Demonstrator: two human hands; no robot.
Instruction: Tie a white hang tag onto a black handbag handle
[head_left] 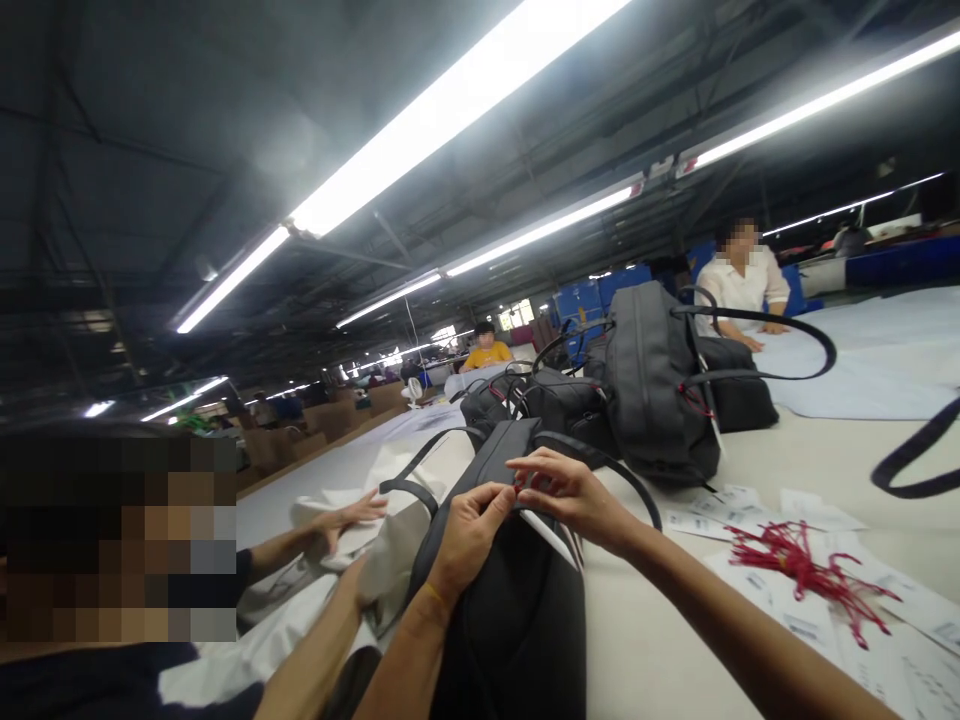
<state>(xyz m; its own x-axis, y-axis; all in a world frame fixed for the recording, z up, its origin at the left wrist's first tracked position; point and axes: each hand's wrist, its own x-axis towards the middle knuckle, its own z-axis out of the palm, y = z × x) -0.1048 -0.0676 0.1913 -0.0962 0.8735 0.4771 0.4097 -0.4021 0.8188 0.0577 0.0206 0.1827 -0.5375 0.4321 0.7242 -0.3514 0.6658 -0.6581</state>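
Note:
A dark grey bag (517, 610) with black handles lies on the pale table in front of me. Over its top, my left hand (471, 530) is closed in a pinch on a red cord (517, 490). My right hand (562, 490) is beside it on the right, its fingers curved and apart near the cord. A white tag (549, 535) seen edge-on hangs below my fingers against the bag. Whether my right fingertips touch the cord is too small to tell.
More dark bags (652, 390) stand beyond. Red cords (802, 565) lie on white tags (900, 590) at the right. A person close on the left has both hands on light cloth (307, 600). Another person (739, 280) stands across the table (630, 620).

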